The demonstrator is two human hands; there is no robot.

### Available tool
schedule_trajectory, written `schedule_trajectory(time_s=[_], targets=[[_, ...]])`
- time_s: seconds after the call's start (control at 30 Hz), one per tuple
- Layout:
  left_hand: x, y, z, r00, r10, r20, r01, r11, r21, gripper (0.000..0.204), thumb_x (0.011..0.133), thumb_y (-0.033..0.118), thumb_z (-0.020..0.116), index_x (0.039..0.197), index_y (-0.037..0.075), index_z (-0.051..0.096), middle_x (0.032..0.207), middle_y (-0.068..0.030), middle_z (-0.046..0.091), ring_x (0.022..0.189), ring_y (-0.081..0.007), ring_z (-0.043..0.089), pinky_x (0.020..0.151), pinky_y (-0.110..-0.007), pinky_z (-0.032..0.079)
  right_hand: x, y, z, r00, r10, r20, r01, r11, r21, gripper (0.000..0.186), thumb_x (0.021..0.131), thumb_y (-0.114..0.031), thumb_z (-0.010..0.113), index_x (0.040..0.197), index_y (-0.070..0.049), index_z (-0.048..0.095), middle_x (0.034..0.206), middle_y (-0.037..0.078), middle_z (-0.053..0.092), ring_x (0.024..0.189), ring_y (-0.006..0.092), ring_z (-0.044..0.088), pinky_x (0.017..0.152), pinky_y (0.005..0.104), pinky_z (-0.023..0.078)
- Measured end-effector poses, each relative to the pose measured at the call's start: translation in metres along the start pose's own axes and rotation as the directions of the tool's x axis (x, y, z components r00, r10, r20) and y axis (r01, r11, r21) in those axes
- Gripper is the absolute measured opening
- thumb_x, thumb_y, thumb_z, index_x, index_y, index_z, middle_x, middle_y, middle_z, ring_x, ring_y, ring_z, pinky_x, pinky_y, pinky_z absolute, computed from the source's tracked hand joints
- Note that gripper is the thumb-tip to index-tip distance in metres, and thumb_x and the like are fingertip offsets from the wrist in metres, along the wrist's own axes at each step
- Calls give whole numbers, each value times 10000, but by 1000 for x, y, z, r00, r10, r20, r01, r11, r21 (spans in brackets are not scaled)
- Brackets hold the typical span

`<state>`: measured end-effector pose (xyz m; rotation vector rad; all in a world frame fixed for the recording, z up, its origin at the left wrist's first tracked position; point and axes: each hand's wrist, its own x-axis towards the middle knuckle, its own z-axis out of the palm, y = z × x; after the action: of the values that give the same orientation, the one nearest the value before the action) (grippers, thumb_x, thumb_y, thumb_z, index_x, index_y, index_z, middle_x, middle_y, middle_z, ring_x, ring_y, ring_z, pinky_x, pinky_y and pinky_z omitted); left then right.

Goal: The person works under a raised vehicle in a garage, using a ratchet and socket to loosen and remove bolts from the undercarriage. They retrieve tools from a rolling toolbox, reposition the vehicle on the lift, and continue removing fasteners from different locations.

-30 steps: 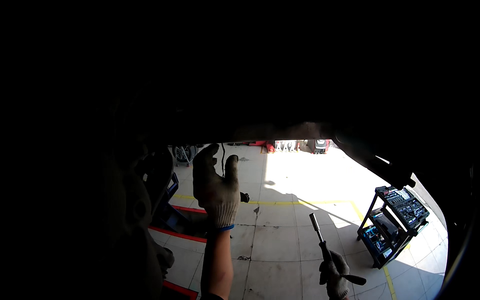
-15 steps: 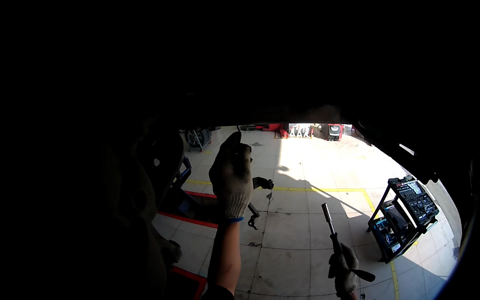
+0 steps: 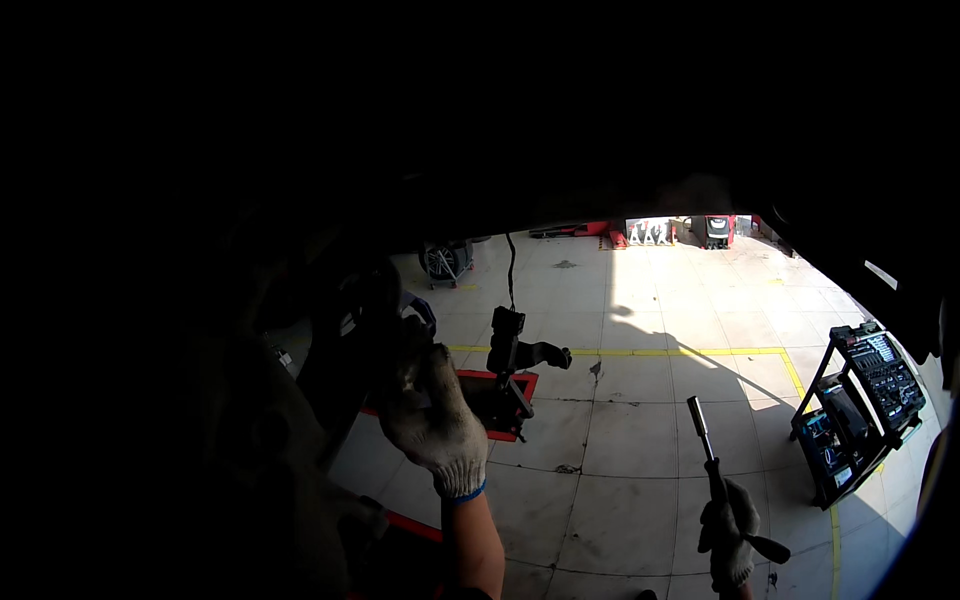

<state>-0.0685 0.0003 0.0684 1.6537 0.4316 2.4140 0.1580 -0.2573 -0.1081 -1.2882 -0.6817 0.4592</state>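
Note:
My left hand (image 3: 435,425), in a whitish knit glove with a blue cuff edge, is raised beside dark parts under a vehicle. Its fingertips are lost in shadow, so any grip there is hidden. Just right of it, a black part with a bracket-like arm (image 3: 508,340) hangs from a thin cable (image 3: 512,270). Low on the right, my gloved right hand (image 3: 732,530) is closed around a socket driver (image 3: 706,440) with a bright metal socket pointing up. A black handle end (image 3: 770,550) sticks out below that hand.
A black tool cart (image 3: 860,410) with open trays of sockets stands at the right. Dark vehicle underside (image 3: 480,222) spans overhead. Red-edged frames (image 3: 510,434) lie on the tiled floor. A wheel on a stand (image 3: 445,262) and red equipment (image 3: 716,232) are farther back.
My left hand has lowered and moved toward the dark parts at left, uncovering the hanging black part. The view has shifted, and my right hand still holds the socket driver.

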Motion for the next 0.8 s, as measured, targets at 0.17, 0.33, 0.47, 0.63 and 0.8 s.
schedule_trajectory(time_s=[0.17, 0.33, 0.47, 0.63, 0.8], targets=[[-11, 13, -18, 998, 61, 9, -61, 998, 12, 432, 1035, 218, 571, 1359, -67, 554, 1344, -213, 594, 1242, -301, 627, 996, -367, 596, 4, -3, -1, 997, 70, 23, -70, 998, 7, 543, 996, -392, 607, 1276, 73, 571, 714, 63, 584, 433, 100, 511, 378, 243, 378], [-12, 24, -6, 997, 69, 23, -71, 993, 94, 444, 1013, 286, 590, 1297, -54, 607, 1249, -183, 638, 1132, -250, 648, 960, -360, 539, 13, -2, 1, 999, 36, 29, -37, 999, 21, 524, 1002, -376, 605, 1274, 71, 573, 707, 62, 580, 430, 99, 506, 376, 246, 378], [-19, 24, -12, 997, 73, -1, -73, 997, 31, 350, 1003, 203, 598, 1251, -40, 642, 1242, -161, 642, 1142, -234, 648, 951, -328, 565, 11, 1, -5, 997, 43, 60, -45, 999, 22, 508, 1006, -364, 604, 1271, 69, 575, 702, 62, 577, 428, 99, 502, 375, 247, 378], [-31, 16, -15, 999, 41, -3, -41, 999, -19, 407, 1002, 173, 619, 1334, -57, 565, 1261, -185, 630, 1179, -258, 648, 983, -353, 584, 13, 6, -7, 998, 32, 47, -32, 999, 2, 489, 1012, -348, 602, 1269, 67, 577, 695, 61, 574, 425, 98, 497, 373, 250, 378], [-49, 13, -23, 999, 42, -19, -42, 999, 16, 408, 1018, 178, 594, 1328, -83, 540, 1221, -202, 652, 1120, -273, 684, 970, -361, 604, 11, 4, -14, 997, 12, 76, -12, 1000, -3, 486, 1020, -350, 600, 1288, 54, 572, 706, 45, 568, 430, 75, 476, 371, 239, 361]])
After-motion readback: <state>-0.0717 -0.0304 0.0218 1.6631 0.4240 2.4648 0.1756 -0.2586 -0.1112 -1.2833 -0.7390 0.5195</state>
